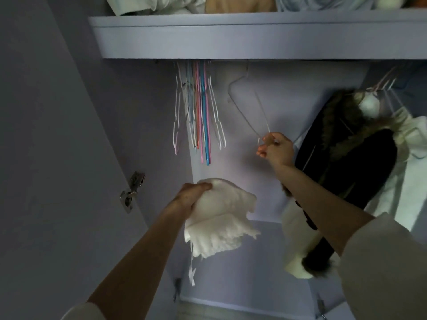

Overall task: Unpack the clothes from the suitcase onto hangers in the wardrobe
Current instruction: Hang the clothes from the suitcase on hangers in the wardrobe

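Head view is showing the lilac wardrobe [147, 116]; its shelf [231, 35] is running along twelve o'clock. A dark fur-trimmed coat [346, 162] is hanging at three. The left hand [191, 197] is clutching a soft, light, fluffy white garment [221, 218] at centre, best gathered at the shoulders. The right hand [276, 147] is pinching a thin, springy white wire hanger [261, 116] by its lower corner.

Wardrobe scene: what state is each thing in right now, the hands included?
Left hand: gripping the white garment.
White garment: bunched up, held in the air, not on a hanger.
Right hand: pinching the bottom of the white hanger.
White hanger: empty, tilted, top hidden under the shelf.
Bunch of coloured hangers: hanging empty.
Dark fur-trimmed coat: hanging up.
Wardrobe door: open.
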The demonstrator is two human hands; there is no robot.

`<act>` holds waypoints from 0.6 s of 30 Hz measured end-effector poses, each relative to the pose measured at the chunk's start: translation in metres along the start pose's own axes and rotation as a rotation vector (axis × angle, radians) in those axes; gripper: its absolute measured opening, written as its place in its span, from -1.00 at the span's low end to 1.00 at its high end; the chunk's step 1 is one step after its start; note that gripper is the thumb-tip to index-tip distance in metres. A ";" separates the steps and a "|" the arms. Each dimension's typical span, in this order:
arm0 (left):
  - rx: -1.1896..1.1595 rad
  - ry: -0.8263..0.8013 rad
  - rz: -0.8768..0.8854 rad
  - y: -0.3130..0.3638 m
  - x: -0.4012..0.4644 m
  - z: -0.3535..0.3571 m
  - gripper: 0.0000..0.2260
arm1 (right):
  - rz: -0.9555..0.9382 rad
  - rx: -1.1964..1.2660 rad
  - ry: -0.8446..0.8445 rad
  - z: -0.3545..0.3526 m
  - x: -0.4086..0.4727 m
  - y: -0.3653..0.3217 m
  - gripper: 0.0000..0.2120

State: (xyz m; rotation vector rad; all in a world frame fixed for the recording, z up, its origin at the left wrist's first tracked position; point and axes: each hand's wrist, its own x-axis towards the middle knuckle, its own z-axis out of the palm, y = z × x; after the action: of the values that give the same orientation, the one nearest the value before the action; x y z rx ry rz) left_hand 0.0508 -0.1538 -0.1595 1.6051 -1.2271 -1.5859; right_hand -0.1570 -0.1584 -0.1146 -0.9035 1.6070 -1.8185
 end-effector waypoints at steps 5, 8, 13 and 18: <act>-0.031 -0.076 0.090 0.010 -0.005 0.020 -0.77 | 0.008 -0.012 0.028 -0.024 -0.005 0.008 -0.63; -0.035 -0.131 0.143 0.013 -0.008 0.031 -0.77 | 0.007 -0.114 -0.006 -0.048 -0.015 0.023 -0.70; -0.027 -0.172 0.179 0.006 -0.006 0.048 -0.71 | -0.041 -0.111 0.018 -0.088 -0.012 0.022 -0.66; -0.022 -0.148 0.173 0.008 -0.002 0.069 -0.61 | -0.084 -0.044 0.022 -0.105 -0.007 0.018 -0.65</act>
State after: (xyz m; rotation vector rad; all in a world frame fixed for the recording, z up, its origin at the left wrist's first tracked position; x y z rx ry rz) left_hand -0.0179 -0.1412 -0.1612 1.3480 -1.3805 -1.6249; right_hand -0.2355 -0.0901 -0.1398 -0.9867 1.6510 -1.8626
